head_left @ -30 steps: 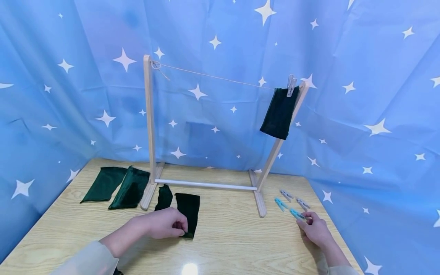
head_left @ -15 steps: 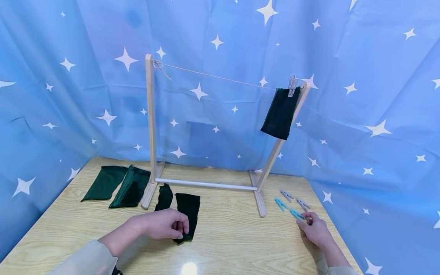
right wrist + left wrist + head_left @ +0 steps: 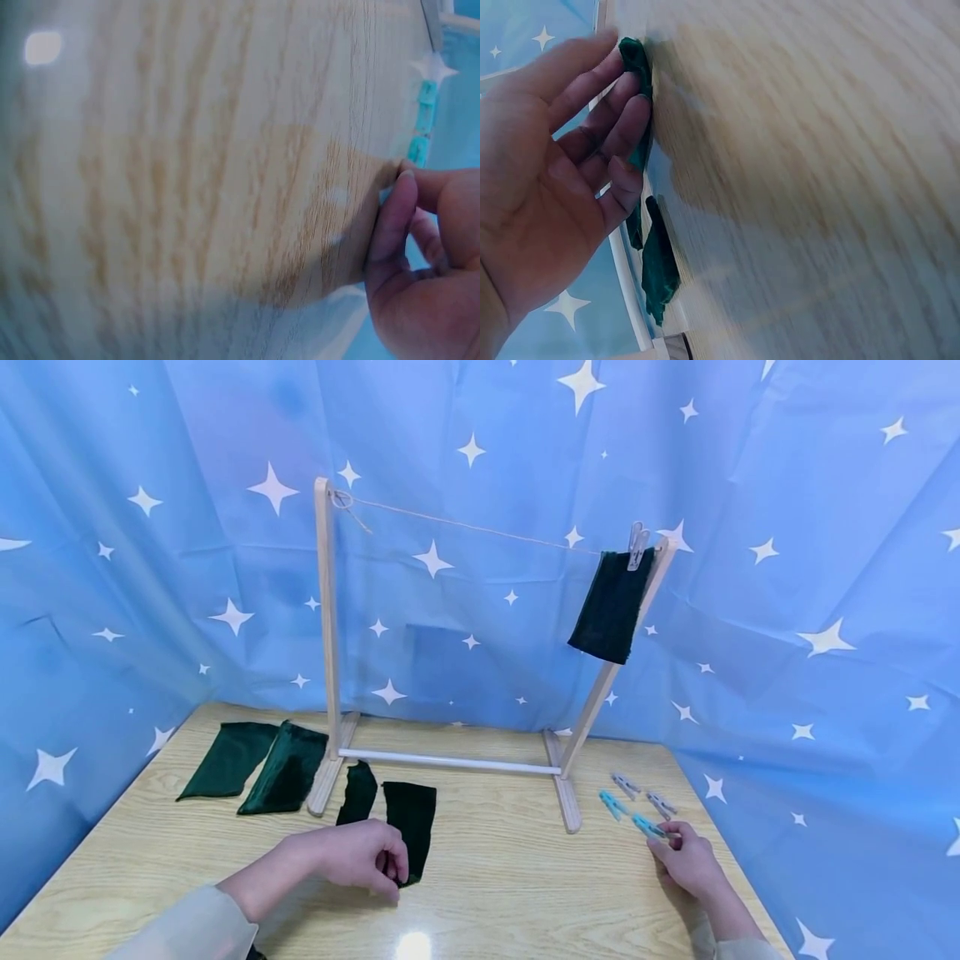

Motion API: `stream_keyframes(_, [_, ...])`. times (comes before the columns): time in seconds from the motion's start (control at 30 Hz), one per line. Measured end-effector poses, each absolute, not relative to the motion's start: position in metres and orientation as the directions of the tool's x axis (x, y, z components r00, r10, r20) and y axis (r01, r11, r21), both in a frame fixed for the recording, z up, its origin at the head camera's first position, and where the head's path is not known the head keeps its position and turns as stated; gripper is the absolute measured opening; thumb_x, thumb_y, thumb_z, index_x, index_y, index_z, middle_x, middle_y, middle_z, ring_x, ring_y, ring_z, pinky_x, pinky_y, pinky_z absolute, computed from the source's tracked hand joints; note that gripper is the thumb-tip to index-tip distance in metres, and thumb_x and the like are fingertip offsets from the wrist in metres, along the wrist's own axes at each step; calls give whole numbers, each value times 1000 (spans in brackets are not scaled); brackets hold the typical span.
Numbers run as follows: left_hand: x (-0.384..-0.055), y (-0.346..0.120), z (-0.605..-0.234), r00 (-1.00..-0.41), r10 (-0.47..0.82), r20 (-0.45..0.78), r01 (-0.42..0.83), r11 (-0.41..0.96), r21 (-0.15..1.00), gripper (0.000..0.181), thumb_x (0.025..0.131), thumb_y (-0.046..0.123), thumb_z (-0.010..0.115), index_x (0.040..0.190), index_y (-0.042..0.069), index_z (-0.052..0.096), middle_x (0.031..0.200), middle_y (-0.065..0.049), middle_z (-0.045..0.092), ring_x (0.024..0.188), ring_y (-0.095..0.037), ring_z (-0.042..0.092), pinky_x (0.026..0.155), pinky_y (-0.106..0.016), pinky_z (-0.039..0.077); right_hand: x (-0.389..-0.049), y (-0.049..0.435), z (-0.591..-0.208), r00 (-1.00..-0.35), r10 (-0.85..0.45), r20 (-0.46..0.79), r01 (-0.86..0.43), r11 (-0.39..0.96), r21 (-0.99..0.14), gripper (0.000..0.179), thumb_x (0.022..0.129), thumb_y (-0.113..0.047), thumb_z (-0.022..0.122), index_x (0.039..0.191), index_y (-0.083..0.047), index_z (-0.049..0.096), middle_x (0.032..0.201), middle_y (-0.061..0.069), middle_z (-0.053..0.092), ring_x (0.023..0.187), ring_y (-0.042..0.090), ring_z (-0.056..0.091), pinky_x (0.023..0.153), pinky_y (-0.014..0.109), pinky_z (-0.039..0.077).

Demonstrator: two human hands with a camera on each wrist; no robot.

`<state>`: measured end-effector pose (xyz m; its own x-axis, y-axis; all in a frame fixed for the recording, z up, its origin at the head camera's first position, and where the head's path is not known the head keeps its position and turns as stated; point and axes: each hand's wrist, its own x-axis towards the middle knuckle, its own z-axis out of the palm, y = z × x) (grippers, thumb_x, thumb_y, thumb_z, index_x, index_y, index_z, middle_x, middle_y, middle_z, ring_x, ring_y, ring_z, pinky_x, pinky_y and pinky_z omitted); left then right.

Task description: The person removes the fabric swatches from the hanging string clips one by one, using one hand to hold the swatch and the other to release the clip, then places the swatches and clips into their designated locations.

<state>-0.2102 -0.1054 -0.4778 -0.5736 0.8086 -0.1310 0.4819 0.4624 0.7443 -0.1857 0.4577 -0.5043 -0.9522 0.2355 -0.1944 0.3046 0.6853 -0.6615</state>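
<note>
My left hand [image 3: 360, 858] is over the near end of a dark green cloth [image 3: 412, 818], thumb held apart from the fingers. In the left wrist view, its loosely bent fingertips touch the curled-up edge of this cloth [image 3: 634, 56]. Beside it lies a narrower green piece [image 3: 358, 793], partly behind the hand. At the right, my right hand [image 3: 688, 862] pinches the near end of a light blue clothespin [image 3: 647, 825] on the table. Another blue clothespin [image 3: 611, 804] and two grey clothespins [image 3: 624, 787] [image 3: 661, 804] lie close by.
A wooden rack [image 3: 327, 618] with a string line [image 3: 465, 524] stands at the back. At its right end a green cloth [image 3: 611, 610] hangs from a grey clothespin [image 3: 636, 547]. Two more green cloths [image 3: 228, 760] [image 3: 288, 772] lie at the left. A starry blue curtain [image 3: 480, 652] hangs behind.
The left thumb has moved away from the fingers and toward me. The cloth's near edge shifted slightly under that hand. The right hand has stayed at the blue clothespin.
</note>
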Motion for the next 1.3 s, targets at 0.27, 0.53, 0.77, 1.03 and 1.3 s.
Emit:
stream_keyframes(0.27, [-208,-105,-479,-593,792,-143,455,476,753,20,93,5,84,102,21,76,92,10,66,83,2,59,76,-20,54,-186,460,-507,-952,233,-199,305,666,-681,48,112,-20,60,146,8,43,111,19,43,81,19,62,64,31,60])
stream_keyframes(0.53, [-210,-110,-479,-610,782,-128,407,448,796,13,103,7,72,98,18,75,85,12,68,74,1,60,69,-20,54,-187,460,-507,-956,234,-177,291,681,-672,47,111,-21,61,144,8,45,107,16,43,83,20,60,64,31,61])
stream_keyframes(0.77, [-210,-115,-473,-578,805,-137,397,424,814,10,104,11,72,98,17,77,94,10,69,74,0,60,71,-20,53,-187,460,-508,-954,233,-188,298,677,-673,47,112,-20,61,146,8,44,108,16,42,85,20,59,65,31,61])
stream_keyframes(1.03, [-211,-114,-473,-584,807,-88,453,413,790,4,100,20,81,96,20,82,100,10,68,78,-4,64,70,-22,55,-188,462,-508,-954,229,-191,298,685,-665,48,112,-21,61,146,8,44,108,17,43,86,21,60,66,31,61])
stream_keyframes(1.3, [-206,-104,-478,-655,752,-77,605,582,544,61,90,37,91,146,23,72,165,-12,54,155,-38,48,124,-70,35,-187,461,-508,-954,230,-193,300,676,-673,47,112,-21,60,145,7,44,109,17,42,84,20,60,65,31,60])
